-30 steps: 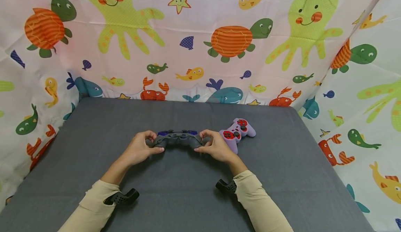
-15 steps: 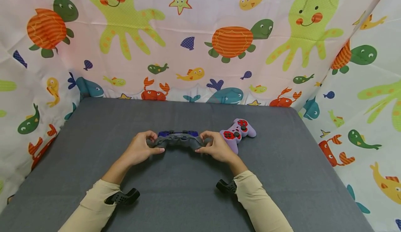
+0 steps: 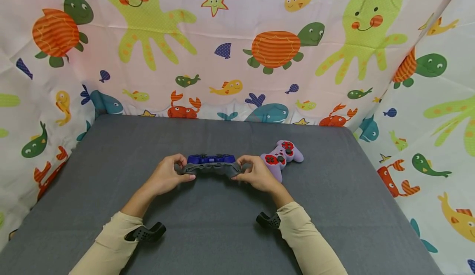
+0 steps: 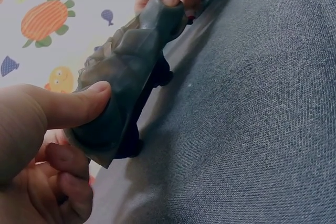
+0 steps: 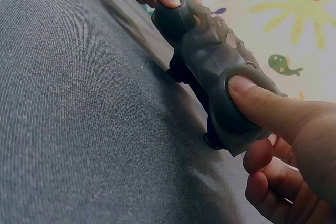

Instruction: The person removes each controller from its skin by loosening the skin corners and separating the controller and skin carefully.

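A blue game controller [image 3: 210, 158] shows along the far side of a smoky grey rubbery controller cover [image 3: 213, 168], in the middle of the table. My left hand [image 3: 168, 177] pinches the cover's left end, thumb on the near side and fingers curled behind. At the right end, my right hand [image 3: 256, 174] pinches it the same way. In the left wrist view the cover [image 4: 131, 51] looks bent and wrinkled, with dark controller parts sticking out on the table side. The right wrist view shows the cover's [image 5: 207, 59] rounded grip under my thumb. Much of the controller is hidden by the cover.
A lilac controller [image 3: 275, 172] with red button areas lies just right of my right hand. The grey cloth-covered table [image 3: 222, 238] meets a sea-animal print curtain [image 3: 230, 15] at the back and sides. Black wrist devices [image 3: 146, 233] sit on both forearms.
More of the blue controller shows behind the grey cover, whose far edge has come down toward me and folded. Both hands keep their grip almost in place.
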